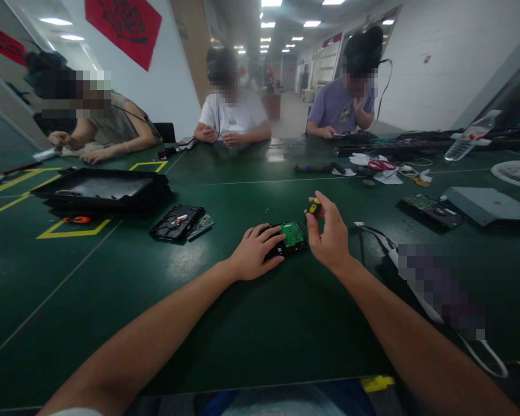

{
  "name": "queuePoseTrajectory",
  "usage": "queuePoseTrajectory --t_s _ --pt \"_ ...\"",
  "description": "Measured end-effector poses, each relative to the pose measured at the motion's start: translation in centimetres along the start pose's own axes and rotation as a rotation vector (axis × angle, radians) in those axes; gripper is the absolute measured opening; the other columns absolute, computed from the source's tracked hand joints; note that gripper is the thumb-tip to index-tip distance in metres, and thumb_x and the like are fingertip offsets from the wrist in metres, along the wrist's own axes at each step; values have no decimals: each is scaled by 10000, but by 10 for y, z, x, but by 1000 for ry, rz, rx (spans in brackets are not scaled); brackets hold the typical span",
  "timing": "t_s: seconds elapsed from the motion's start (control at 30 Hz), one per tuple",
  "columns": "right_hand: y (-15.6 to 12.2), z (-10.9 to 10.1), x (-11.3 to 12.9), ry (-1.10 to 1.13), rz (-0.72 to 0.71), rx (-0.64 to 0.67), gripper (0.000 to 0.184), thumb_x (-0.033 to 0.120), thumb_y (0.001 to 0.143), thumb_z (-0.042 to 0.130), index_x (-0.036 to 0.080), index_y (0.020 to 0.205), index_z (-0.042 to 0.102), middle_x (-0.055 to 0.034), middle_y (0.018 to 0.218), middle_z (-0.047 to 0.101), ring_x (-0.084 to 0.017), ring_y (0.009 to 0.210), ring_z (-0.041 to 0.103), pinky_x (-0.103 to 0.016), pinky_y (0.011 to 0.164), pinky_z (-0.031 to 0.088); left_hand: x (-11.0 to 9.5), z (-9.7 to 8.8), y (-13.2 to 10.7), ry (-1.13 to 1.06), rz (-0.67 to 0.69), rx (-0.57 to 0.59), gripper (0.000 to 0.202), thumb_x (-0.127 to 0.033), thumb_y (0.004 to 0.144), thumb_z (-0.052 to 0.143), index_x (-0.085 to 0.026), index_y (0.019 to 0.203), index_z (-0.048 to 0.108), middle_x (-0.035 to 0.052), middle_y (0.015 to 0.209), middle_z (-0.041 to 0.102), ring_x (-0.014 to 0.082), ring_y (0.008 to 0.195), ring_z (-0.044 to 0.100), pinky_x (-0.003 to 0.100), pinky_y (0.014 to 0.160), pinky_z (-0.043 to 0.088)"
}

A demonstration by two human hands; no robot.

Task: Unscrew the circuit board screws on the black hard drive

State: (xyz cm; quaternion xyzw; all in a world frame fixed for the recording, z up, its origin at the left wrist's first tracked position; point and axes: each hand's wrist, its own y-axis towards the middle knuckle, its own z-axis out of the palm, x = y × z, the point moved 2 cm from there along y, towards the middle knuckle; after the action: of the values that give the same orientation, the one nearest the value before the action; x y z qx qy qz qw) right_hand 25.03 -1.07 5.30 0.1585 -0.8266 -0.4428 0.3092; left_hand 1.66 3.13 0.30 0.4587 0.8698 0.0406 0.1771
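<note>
A hard drive (295,235) lies on the green table, its green circuit board facing up. My left hand (256,251) holds it down from the left, with the fingers over the top and the thumb along the near edge. Just right of the drive, my right hand (331,234) is raised, pinching a small screwdriver (314,207) with a yellow and black handle. The screwdriver's tip points down near the drive's right end, but I cannot tell whether it touches.
Left of my hands lie an opened drive (177,223) and a loose circuit board (201,226). Black trays (104,188) stand farther left. At right are another drive (431,211), a grey metal case (489,205) and a cabled, blurred-out device (437,289). Several people sit across the table.
</note>
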Motion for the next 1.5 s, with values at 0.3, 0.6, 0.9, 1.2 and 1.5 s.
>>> queuePoseTrajectory --t_s 0.3,0.6,0.9,1.2,1.5 --pt "2 -5 4 -62 -55 -41 429 338 1037 668 295 1452 570 -116 1231 634 -283 1073 672 -492 889 635 0 0 -1 15 3 -7 660 -543 1036 618 -296 1631 476 74 1731 420 429 1585 325 675 1253 325" --pt "1 -2 3 -26 -52 -10 510 308 1050 627 296 1546 510 -136 1327 627 -301 1148 657 -506 920 636 2 1 0 7 0 -9 679 -534 1025 644 -316 1642 465 75 1724 428 428 1586 323 677 1257 317" --pt "0 -1 2 7 -47 23 572 273 1075 542 306 1634 427 -138 1412 608 -295 1190 652 -532 1009 605 0 1 0 5 -2 -10 663 -535 1031 629 -306 1634 476 78 1720 438 431 1580 333 681 1251 322" --pt "1 -2 2 -37 -74 11 582 277 1076 557 332 1641 427 -127 1364 632 -297 1158 660 -540 981 621 2 1 0 5 3 -8 676 -541 1030 635 -319 1644 462 74 1725 429 430 1586 327 680 1257 316" --pt "3 -3 6 -27 -53 9 515 309 1052 630 335 1556 531 -117 1286 607 -285 1121 654 -500 909 646 1 0 0 5 4 -12 674 -541 1030 632 -317 1643 464 76 1723 429 434 1587 321 680 1251 327"
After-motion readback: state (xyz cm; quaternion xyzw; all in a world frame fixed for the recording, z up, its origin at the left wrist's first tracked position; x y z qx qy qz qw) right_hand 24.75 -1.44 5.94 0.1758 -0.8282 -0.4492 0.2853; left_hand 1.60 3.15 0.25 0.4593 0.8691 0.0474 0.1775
